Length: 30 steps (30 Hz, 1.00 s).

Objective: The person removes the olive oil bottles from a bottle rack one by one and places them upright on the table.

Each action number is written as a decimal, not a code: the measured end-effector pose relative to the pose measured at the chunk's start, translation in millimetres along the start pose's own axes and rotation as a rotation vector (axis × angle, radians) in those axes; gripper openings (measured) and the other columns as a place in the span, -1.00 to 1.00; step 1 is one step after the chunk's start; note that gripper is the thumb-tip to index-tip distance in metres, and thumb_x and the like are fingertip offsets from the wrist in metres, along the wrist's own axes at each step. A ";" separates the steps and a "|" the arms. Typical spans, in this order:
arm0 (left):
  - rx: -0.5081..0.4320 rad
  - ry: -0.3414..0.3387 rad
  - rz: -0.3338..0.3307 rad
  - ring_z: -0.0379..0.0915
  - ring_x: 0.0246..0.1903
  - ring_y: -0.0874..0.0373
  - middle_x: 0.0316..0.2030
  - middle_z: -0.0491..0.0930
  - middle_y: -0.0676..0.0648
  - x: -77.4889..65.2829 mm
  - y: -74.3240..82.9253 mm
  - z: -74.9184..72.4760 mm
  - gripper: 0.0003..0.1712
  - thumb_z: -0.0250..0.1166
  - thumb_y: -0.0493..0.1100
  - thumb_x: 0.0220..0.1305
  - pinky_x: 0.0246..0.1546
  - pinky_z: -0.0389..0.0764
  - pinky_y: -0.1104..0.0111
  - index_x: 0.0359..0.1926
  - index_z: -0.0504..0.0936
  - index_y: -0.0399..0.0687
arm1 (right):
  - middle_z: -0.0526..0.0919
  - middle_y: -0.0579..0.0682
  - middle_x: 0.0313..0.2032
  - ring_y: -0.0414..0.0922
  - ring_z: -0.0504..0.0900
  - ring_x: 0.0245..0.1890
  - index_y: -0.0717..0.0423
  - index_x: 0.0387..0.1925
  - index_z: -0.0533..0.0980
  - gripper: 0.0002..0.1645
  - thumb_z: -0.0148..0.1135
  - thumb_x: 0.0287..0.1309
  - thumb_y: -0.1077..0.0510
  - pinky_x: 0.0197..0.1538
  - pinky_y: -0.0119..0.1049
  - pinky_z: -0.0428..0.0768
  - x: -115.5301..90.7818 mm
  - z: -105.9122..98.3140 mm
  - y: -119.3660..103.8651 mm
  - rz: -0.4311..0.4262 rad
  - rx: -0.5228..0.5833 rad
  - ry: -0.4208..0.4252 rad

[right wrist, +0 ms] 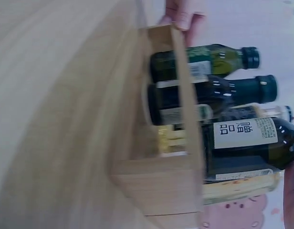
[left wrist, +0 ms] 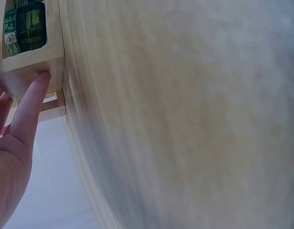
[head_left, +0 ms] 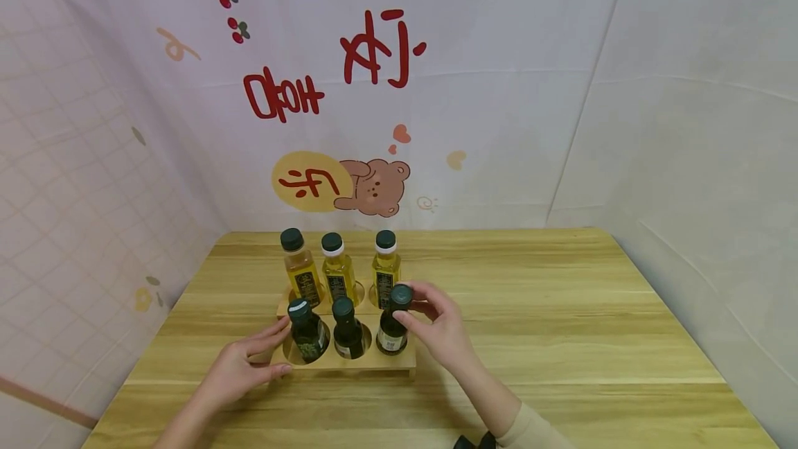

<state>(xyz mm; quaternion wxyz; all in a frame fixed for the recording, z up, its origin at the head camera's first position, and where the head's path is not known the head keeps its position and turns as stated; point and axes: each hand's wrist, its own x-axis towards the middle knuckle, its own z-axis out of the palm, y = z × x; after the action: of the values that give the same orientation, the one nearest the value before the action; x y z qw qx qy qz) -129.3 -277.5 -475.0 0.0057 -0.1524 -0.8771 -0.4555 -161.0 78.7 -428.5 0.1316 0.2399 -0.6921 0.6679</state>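
Note:
A two-tier wooden bottle rack (head_left: 386, 364) stands on the table with round holes in its boards. My right hand (head_left: 439, 328) holds a dark glass bottle (head_left: 393, 339) by its neck, thumb and fingers around it just below the green cap. In the right wrist view this bottle (right wrist: 240, 162) sits higher than its two neighbours, its lower end at the rack's upper board. My left hand (head_left: 240, 366) is at the rack's left end, and in the left wrist view a fingertip presses the wooden side (left wrist: 25, 81). Two dark green bottles, left (head_left: 308, 338) and middle (head_left: 348, 335), stand in the front row.
Three bottles of yellow oil, left (head_left: 303, 276), middle (head_left: 338, 272) and right (head_left: 386, 270), fill the back row. The wooden table (head_left: 561, 324) extends right of the rack. A printed white cloth (head_left: 499, 89) hangs behind. A small black object (head_left: 476, 442) lies at the bottom edge.

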 end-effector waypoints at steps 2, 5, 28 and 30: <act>-0.001 -0.001 -0.002 0.31 0.24 -0.12 0.37 0.36 -0.06 0.0 0.5 -0.3 -0.28 0.54 0.01 0.06 -0.17 0.63 0.41 0.24 0.58 -0.12 | 0.64 0.20 -0.07 -0.11 0.63 -0.11 0.32 0.04 0.57 -0.53 0.43 0.03 0.45 0.00 -0.26 0.62 3.2 -3.2 -4.9 -0.024 0.009 0.016; 0.007 0.000 -0.001 0.31 0.24 -0.18 0.36 0.36 -0.07 -0.1 1.4 -1.1 -0.27 0.54 0.03 0.06 -0.17 0.64 0.40 0.24 0.58 -0.12 | 0.65 0.20 -0.11 -0.16 0.63 -0.14 0.35 0.04 0.56 -0.52 0.41 0.01 0.50 -0.02 -0.30 0.63 7.6 -9.4 -10.1 -0.056 0.005 0.042; 0.034 0.008 0.013 0.35 0.21 -0.11 0.35 0.38 -0.06 0.8 -0.6 0.4 -0.28 0.54 0.03 0.05 -0.16 0.63 0.40 0.23 0.59 -0.13 | 0.68 -0.06 -0.19 -0.21 0.65 -0.21 0.42 -0.01 0.58 -0.56 0.41 -0.01 0.53 -0.10 -0.39 0.64 9.5 -86.8 15.5 -0.010 -0.094 0.263; 0.036 0.007 0.012 0.35 0.21 -0.11 0.35 0.38 -0.05 0.4 -0.8 0.1 -0.28 0.54 0.03 0.06 -0.17 0.63 0.41 0.23 0.59 -0.12 | 0.69 -0.05 -0.19 -0.23 0.66 -0.21 0.41 0.00 0.58 -0.55 0.42 0.01 0.50 -0.11 -0.40 0.63 9.2 -94.7 20.0 0.028 -0.119 0.283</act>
<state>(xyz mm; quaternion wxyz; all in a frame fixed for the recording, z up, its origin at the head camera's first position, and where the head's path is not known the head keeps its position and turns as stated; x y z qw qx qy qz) -129.9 -277.7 -475.6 0.0145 -0.1559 -0.8842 -0.4400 -192.1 170.6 -434.2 0.2323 0.1257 -0.7083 0.6546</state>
